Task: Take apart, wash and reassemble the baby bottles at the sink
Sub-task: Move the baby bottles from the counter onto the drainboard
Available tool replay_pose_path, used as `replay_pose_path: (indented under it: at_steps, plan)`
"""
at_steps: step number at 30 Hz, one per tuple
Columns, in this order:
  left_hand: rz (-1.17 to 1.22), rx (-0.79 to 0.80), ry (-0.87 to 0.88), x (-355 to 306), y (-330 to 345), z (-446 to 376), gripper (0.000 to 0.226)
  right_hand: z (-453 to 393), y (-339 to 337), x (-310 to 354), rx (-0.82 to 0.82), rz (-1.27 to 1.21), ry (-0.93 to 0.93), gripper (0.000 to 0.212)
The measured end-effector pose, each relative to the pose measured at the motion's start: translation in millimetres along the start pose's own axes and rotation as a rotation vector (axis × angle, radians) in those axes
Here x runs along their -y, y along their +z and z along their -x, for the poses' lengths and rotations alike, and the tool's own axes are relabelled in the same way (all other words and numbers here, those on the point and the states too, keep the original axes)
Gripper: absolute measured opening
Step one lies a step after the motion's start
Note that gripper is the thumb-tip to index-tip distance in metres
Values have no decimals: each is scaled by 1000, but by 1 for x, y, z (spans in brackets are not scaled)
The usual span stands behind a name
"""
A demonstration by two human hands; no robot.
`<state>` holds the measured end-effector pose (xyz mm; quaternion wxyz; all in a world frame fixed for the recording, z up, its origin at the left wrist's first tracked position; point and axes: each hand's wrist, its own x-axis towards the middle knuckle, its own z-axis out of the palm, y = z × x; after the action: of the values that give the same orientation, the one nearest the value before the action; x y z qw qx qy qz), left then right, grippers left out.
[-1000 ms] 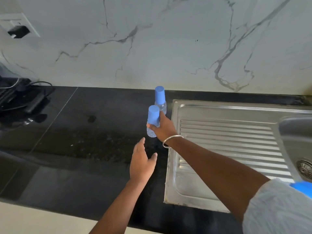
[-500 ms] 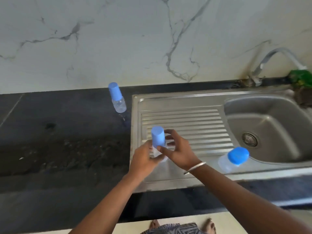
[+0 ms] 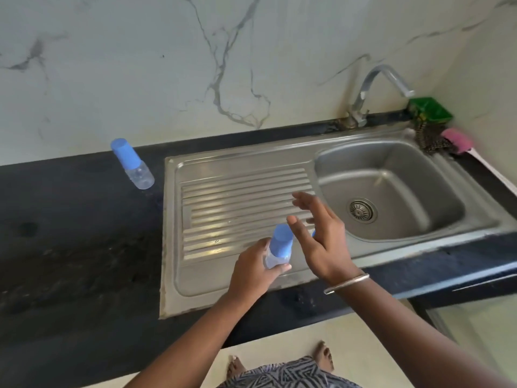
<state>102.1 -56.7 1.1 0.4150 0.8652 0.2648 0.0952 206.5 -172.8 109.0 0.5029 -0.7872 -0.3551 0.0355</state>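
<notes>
While my left hand [image 3: 253, 271] curls its fingers round the clear body of a baby bottle [image 3: 277, 249] above the front part of the sink's [image 3: 195, 298] ridged drainboard, I read this as the take-apart step, with nothing yet washed. My right hand [image 3: 319, 242] hovers just beside the bottle's blue cap [image 3: 281, 239], fingers straight and spread, holding nothing. A sliver of blue [image 3: 314, 233] shows behind that hand; I cannot tell what it is. A second bottle [image 3: 131, 163] stands capped on the black counter [image 3: 70, 247], near its back edge and just beside the drainboard's rear left corner. My next move, as I judge it, calls for closing the right fingers on the cap and lifting it off while the left hand steadies the body, then loosening whatever lies under it
</notes>
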Motion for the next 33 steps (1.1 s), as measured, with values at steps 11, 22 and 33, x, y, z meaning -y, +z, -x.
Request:
replay_pose_path:
  at_steps: [11, 22, 33]
  plan:
    - [-49, -53, -114, 25, -22, 8, 77, -27, 22, 26, 69, 98, -206, 36]
    - [166, -488, -420, 105, -167, -40, 42, -57, 138, 52, 366, 57, -196, 26]
    - [198, -503, -515, 155, -254, -141, 101, -29, 196, -13, 512, 151, 167, 24]
